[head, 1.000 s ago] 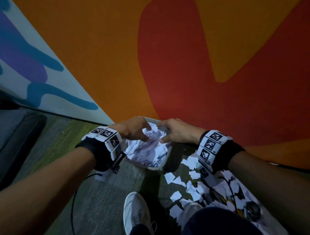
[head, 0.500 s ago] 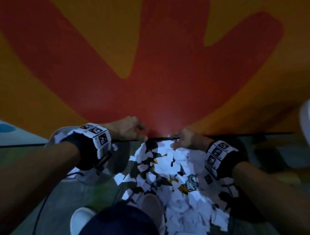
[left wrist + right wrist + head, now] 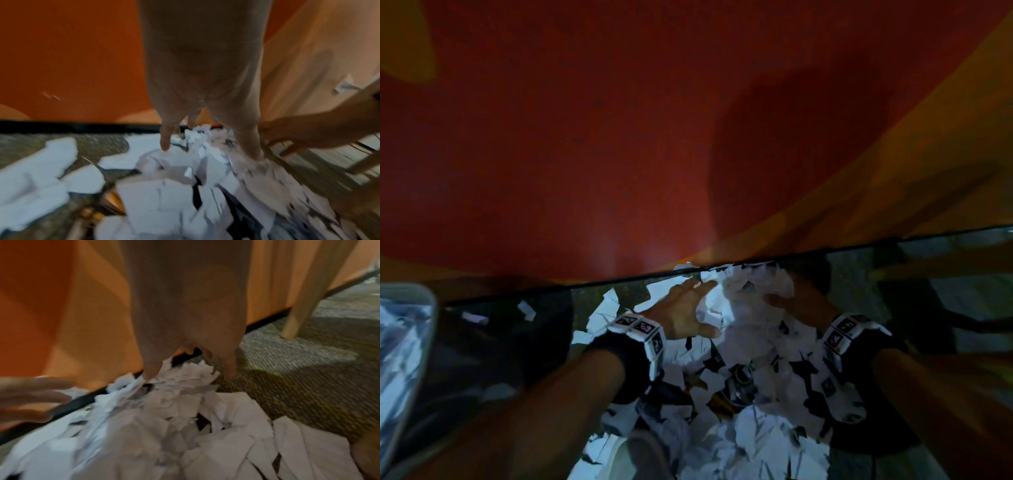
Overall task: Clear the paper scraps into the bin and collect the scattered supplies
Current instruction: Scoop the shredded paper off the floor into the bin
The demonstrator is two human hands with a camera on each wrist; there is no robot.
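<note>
White paper scraps lie heaped on the carpet against the wall's black baseboard. My left hand rests on the left side of the heap with its fingers straight and spread. Pressing in from the right, my right hand is partly hidden by the paper, and its straight fingers dig into the scraps. Neither hand grips anything. The white bin, with scraps inside, stands at the far left. A round roll-like item and something orange lie among the scraps, too dim to name.
The orange and red wall rises right behind the heap. A pale wooden leg stands on the carpet to the right. More loose scraps spread out to the left, and my shoe is at the bottom.
A second ago both hands were over the bin with scraps. They have moved right to the heap by the wall and come down on it, the left hand now spread.
</note>
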